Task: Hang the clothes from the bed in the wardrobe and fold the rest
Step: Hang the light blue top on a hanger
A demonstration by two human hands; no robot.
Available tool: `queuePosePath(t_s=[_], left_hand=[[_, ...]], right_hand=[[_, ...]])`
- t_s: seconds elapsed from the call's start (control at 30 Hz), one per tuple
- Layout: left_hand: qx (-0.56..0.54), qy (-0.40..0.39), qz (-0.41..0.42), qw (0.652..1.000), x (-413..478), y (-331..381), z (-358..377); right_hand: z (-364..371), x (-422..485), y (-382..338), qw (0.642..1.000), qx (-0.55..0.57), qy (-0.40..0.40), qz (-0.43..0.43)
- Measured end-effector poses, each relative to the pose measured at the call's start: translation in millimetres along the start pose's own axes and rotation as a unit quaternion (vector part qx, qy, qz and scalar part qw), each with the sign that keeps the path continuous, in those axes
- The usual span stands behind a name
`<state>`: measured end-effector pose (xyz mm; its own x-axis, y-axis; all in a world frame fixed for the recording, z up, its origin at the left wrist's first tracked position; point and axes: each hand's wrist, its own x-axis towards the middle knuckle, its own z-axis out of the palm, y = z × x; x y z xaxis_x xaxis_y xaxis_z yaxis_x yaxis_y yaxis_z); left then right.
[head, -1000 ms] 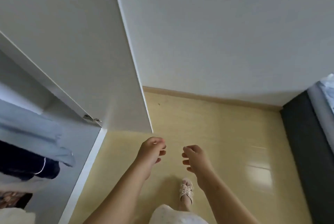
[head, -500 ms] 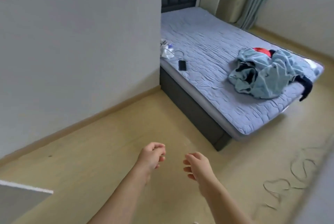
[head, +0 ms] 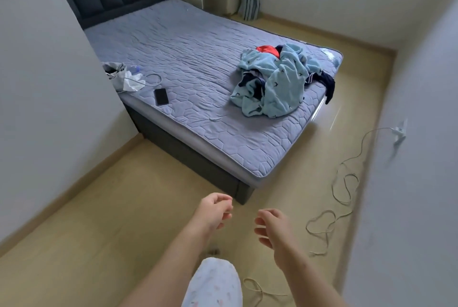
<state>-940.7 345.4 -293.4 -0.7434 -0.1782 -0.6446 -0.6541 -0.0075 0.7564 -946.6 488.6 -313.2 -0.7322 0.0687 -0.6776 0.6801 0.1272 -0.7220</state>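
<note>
Ahead, the bed and clothes pile now sit nearer; both hands' fingers stay loosely curled, empty.

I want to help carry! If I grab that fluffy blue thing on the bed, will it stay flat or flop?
The blue fleece garment would probably flop and dangle, since it lies crumpled in soft folds. It looks light for its bulk. Dark clothes tangled inside it may drag along or drop out.

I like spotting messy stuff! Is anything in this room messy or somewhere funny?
Yes. A crumpled clothes pile sits on the bed, with a dark piece dangling over its edge. A loose cord straggles across the floor.
</note>
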Motion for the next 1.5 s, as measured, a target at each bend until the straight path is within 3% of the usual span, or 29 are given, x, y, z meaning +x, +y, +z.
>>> queuePosePath(t_s=[0.5, 0.8, 1.23, 1.5], left_hand=[[0.045, -0.037, 0.022, 0.998, 225.7, 201.4, 34.2], [0.039, -0.013, 0.01, 0.999, 338.4, 273.2, 72.6], [-0.019, 0.109, -0.107, 0.988, 552.8, 369.2, 172.0], [0.026, 0.138, -0.192, 0.971, 662.0, 341.8, 196.6]], right_hand=[[3.9, 202.8, -219.5, 0.999, 0.002, 0.007, -0.036], [-29.7, 314.6, -284.7, 1.0, 0.007, 0.013, 0.003], [-80.0, 573.2, -413.3, 0.984, -0.147, -0.095, 0.038], [-79.4, 698.6, -408.1, 0.968, -0.208, -0.114, 0.082]])
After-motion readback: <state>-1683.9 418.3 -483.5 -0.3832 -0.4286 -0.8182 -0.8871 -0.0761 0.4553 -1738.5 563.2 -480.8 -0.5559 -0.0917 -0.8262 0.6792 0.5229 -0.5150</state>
